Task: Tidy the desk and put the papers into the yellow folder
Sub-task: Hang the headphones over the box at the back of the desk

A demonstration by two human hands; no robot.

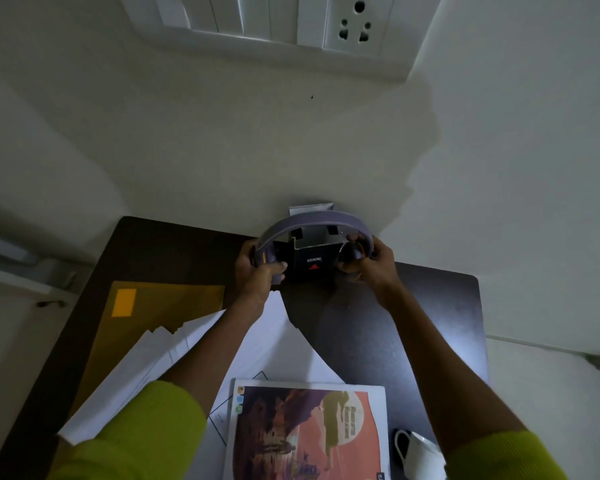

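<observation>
A: Step in hand looks like parking the headphones (314,221) on the small dark organizer box (310,263) at the far edge of the table (378,341), against the wall.

B: Hands?

A: Left hand (257,268) wrapped around the left earcup, fingers (276,268) curled closed on it. Right hand (373,266) same on the right earcup, fingers (349,266) closed round it. Band arches over the box; can't tell if it touches the box.

B: How to do it well?

A: My read: keep both cups level, spread them only enough to clear the box sides, lower straight so the band settles centered, then let go one hand at a time. Box looks light, so a sideways tug could shove it or tip it. Judgement only.

B: Task items?

A: Yellow folder (160,306) lies flat on the left of the table, closed as far as I can see. White papers (146,368) are fanned loosely over its near corner and spread toward the middle, under the left forearm. None inside the folder yet.

B: Other clutter?

A: Printed picture sheet (309,431) at the near edge on top of the papers, white mug (420,452) just right of it.

B: Progress?

A: Early. Papers not yet gathered.
</observation>
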